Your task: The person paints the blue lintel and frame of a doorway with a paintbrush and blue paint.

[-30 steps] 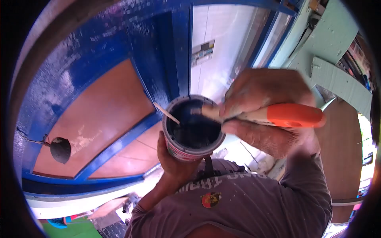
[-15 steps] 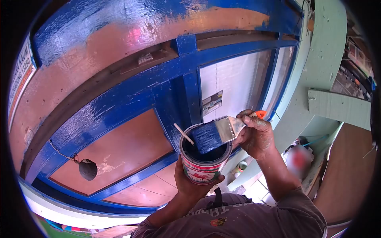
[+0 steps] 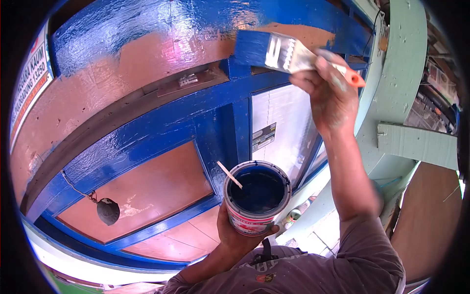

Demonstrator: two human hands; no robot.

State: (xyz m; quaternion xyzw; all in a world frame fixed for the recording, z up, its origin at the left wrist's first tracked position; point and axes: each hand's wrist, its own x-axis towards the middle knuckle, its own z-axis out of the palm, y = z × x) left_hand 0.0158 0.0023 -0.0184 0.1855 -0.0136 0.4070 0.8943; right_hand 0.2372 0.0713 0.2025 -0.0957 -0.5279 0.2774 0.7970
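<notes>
The right hand (image 3: 333, 95) grips the paintbrush (image 3: 281, 53) at upper right; the left hand (image 3: 240, 235) clasps the paint can (image 3: 254, 220) below.

Bright light glares white off my wet blue paint (image 3: 117, 39); fisheye edges curve into black.

Glossy blue paint (image 3: 254, 46) on bristles (image 3: 248, 48).
</notes>
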